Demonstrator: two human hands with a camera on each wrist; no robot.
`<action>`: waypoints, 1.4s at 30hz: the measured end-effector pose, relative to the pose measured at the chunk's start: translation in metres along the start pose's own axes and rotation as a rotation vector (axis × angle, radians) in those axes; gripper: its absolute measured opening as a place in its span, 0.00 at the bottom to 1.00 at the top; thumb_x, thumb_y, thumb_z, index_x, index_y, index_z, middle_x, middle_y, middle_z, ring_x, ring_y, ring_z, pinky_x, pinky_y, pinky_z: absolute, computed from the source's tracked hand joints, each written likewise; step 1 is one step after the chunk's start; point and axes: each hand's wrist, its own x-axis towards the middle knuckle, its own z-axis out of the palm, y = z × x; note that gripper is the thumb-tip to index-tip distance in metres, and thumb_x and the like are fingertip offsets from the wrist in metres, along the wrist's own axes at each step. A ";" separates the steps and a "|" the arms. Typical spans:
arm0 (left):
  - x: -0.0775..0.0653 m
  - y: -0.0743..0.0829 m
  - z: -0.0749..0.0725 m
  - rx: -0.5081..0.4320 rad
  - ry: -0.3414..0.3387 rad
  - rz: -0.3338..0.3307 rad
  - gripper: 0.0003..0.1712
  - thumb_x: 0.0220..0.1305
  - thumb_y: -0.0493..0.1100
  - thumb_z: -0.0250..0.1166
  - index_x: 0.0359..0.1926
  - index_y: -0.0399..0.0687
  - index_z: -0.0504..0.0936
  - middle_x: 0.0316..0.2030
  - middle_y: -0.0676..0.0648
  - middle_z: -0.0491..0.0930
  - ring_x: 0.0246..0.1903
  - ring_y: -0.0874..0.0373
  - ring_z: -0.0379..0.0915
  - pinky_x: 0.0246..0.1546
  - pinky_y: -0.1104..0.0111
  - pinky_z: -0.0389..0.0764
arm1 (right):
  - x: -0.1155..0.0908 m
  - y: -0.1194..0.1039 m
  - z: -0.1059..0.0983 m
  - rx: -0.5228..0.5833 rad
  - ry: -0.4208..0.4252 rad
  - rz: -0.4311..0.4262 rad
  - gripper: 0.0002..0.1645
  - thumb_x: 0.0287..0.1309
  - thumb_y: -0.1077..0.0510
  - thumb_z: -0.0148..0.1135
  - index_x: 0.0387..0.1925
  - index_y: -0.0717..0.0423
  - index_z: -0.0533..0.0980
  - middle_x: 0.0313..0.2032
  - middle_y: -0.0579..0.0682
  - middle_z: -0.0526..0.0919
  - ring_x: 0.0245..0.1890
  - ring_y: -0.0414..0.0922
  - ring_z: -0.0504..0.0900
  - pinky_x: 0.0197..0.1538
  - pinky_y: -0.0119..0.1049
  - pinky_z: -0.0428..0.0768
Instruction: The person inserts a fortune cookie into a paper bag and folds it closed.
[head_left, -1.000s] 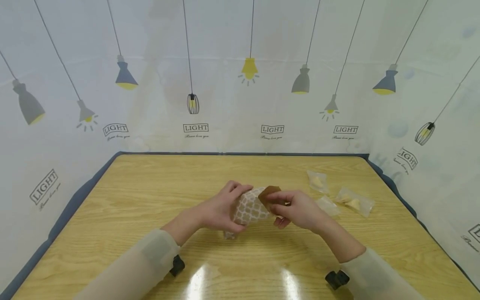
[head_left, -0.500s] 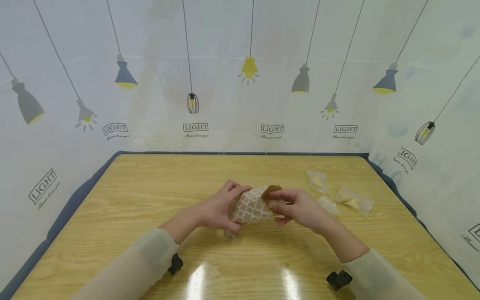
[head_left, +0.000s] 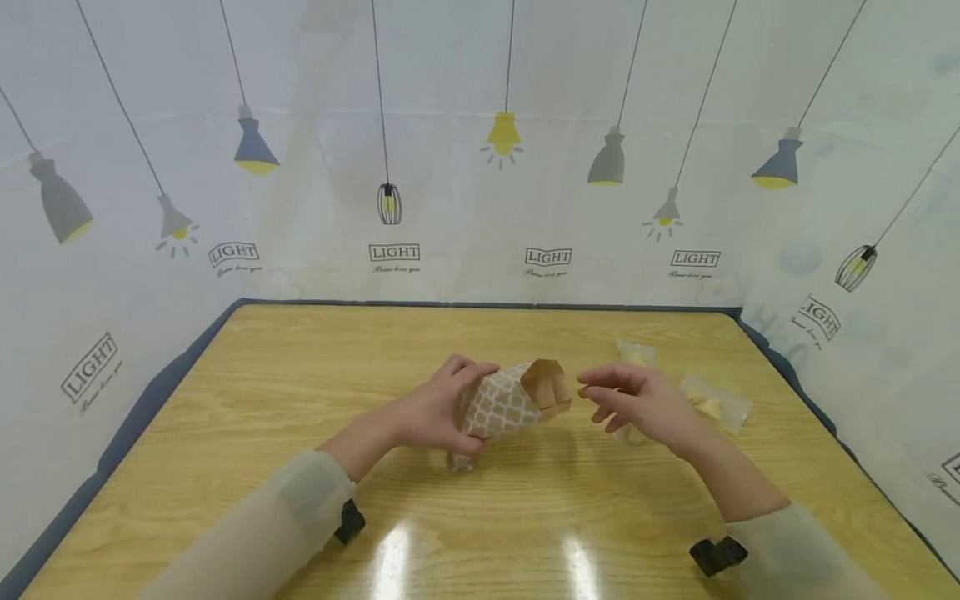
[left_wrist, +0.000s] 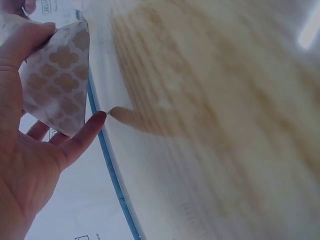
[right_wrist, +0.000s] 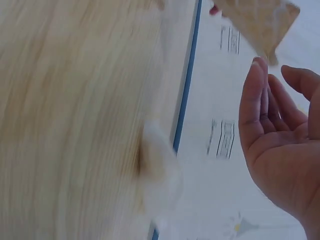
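Note:
My left hand grips a brown paper bag printed with a white lattice, thumb on the near side and fingers on the far side. The bag lies tilted, its mouth spread and facing right, with plain brown paper showing inside. In the left wrist view the patterned bag sits between thumb and fingers. Just right of the mouth is my right hand, fingers loosely bent and apart from the bag. The right wrist view shows nothing between its fingers.
Small clear packets with pale yellow contents lie at the right: a far packet, a right-hand packet and one partly hidden under my right hand. The wooden table meets a lamp-printed wall cloth at its back and sides.
My right hand has let go of the bag's mouth and moved right, over the packets. The mouth now stands wider. My left hand keeps its grip in nearly the same place.

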 end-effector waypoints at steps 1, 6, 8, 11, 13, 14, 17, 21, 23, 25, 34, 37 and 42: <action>0.000 0.000 0.000 -0.003 0.001 -0.002 0.65 0.52 0.43 0.86 0.86 0.51 0.59 0.69 0.41 0.62 0.65 0.48 0.67 0.71 0.49 0.78 | -0.003 0.003 -0.007 -0.038 0.014 -0.001 0.24 0.80 0.51 0.64 0.68 0.59 0.80 0.60 0.63 0.87 0.45 0.47 0.90 0.47 0.44 0.93; 0.000 0.002 -0.002 -0.006 -0.001 -0.009 0.65 0.53 0.44 0.86 0.86 0.52 0.59 0.70 0.42 0.62 0.65 0.48 0.67 0.71 0.49 0.78 | -0.017 0.021 -0.039 -0.264 0.050 0.009 0.22 0.80 0.50 0.64 0.67 0.57 0.82 0.62 0.59 0.88 0.51 0.41 0.87 0.49 0.37 0.89; 0.000 0.002 -0.002 -0.004 -0.006 -0.016 0.65 0.53 0.44 0.86 0.86 0.53 0.59 0.70 0.42 0.62 0.66 0.48 0.67 0.71 0.49 0.78 | -0.021 0.028 -0.048 -0.336 0.048 0.003 0.20 0.80 0.53 0.64 0.65 0.57 0.84 0.62 0.57 0.88 0.53 0.42 0.86 0.50 0.35 0.88; -0.001 0.003 -0.002 -0.002 -0.011 -0.022 0.65 0.54 0.45 0.86 0.86 0.54 0.58 0.71 0.42 0.61 0.66 0.48 0.67 0.71 0.50 0.78 | -0.024 0.038 -0.059 -0.414 0.036 -0.002 0.18 0.79 0.55 0.65 0.63 0.54 0.85 0.63 0.57 0.87 0.56 0.48 0.85 0.52 0.35 0.86; -0.001 0.003 -0.002 -0.004 -0.012 -0.026 0.64 0.54 0.45 0.86 0.86 0.54 0.58 0.71 0.42 0.61 0.66 0.48 0.67 0.71 0.50 0.78 | -0.025 0.043 -0.063 -0.437 0.026 0.002 0.17 0.78 0.55 0.65 0.62 0.50 0.86 0.64 0.56 0.86 0.60 0.53 0.84 0.53 0.35 0.85; -0.002 0.003 -0.002 -0.007 -0.012 -0.027 0.64 0.54 0.45 0.86 0.86 0.54 0.58 0.71 0.42 0.61 0.66 0.48 0.67 0.71 0.50 0.78 | -0.025 0.045 -0.064 -0.442 0.020 0.002 0.17 0.78 0.55 0.66 0.62 0.49 0.86 0.65 0.56 0.86 0.62 0.55 0.83 0.53 0.35 0.85; -0.002 0.004 -0.001 -0.010 -0.012 -0.028 0.64 0.54 0.44 0.86 0.86 0.53 0.58 0.70 0.42 0.61 0.66 0.48 0.68 0.70 0.50 0.79 | -0.026 0.048 -0.066 -0.460 0.000 0.002 0.17 0.77 0.55 0.67 0.62 0.46 0.87 0.67 0.56 0.85 0.66 0.60 0.80 0.52 0.36 0.83; -0.003 0.004 -0.001 -0.010 -0.013 -0.026 0.64 0.55 0.44 0.86 0.86 0.51 0.58 0.70 0.42 0.62 0.65 0.48 0.68 0.70 0.50 0.79 | -0.025 0.052 -0.066 -0.490 -0.071 0.017 0.21 0.75 0.54 0.69 0.65 0.46 0.86 0.70 0.58 0.82 0.70 0.65 0.77 0.59 0.49 0.85; -0.003 0.004 -0.001 -0.009 -0.010 -0.024 0.64 0.54 0.44 0.86 0.86 0.51 0.58 0.70 0.42 0.62 0.65 0.48 0.68 0.70 0.50 0.79 | -0.024 0.053 -0.065 -0.479 -0.118 0.035 0.25 0.74 0.52 0.71 0.69 0.47 0.83 0.72 0.59 0.81 0.69 0.65 0.77 0.61 0.54 0.84; -0.003 0.004 -0.001 -0.008 -0.008 -0.022 0.64 0.54 0.44 0.86 0.86 0.51 0.58 0.70 0.42 0.62 0.65 0.48 0.68 0.70 0.50 0.79 | -0.024 0.053 -0.064 -0.467 -0.155 0.049 0.30 0.73 0.51 0.72 0.73 0.48 0.80 0.73 0.60 0.79 0.68 0.64 0.78 0.60 0.56 0.84; -0.004 0.007 -0.003 -0.009 -0.005 -0.029 0.64 0.54 0.44 0.86 0.86 0.55 0.59 0.69 0.42 0.62 0.65 0.48 0.68 0.70 0.50 0.79 | -0.017 0.059 -0.059 -0.484 -0.186 -0.055 0.38 0.68 0.52 0.77 0.76 0.52 0.76 0.71 0.56 0.81 0.68 0.61 0.78 0.65 0.55 0.81; -0.004 0.007 -0.002 -0.008 -0.007 -0.031 0.64 0.54 0.44 0.86 0.86 0.54 0.59 0.69 0.42 0.62 0.65 0.48 0.68 0.70 0.50 0.79 | -0.016 0.062 -0.057 -0.475 -0.181 -0.061 0.37 0.67 0.54 0.78 0.74 0.53 0.76 0.71 0.59 0.81 0.68 0.64 0.78 0.66 0.60 0.81; -0.004 0.008 -0.002 -0.007 -0.010 -0.029 0.64 0.54 0.44 0.86 0.86 0.52 0.58 0.70 0.42 0.62 0.65 0.48 0.68 0.70 0.50 0.79 | -0.015 0.059 -0.052 -0.485 -0.161 -0.030 0.32 0.72 0.56 0.72 0.73 0.54 0.77 0.69 0.62 0.81 0.66 0.63 0.81 0.62 0.59 0.85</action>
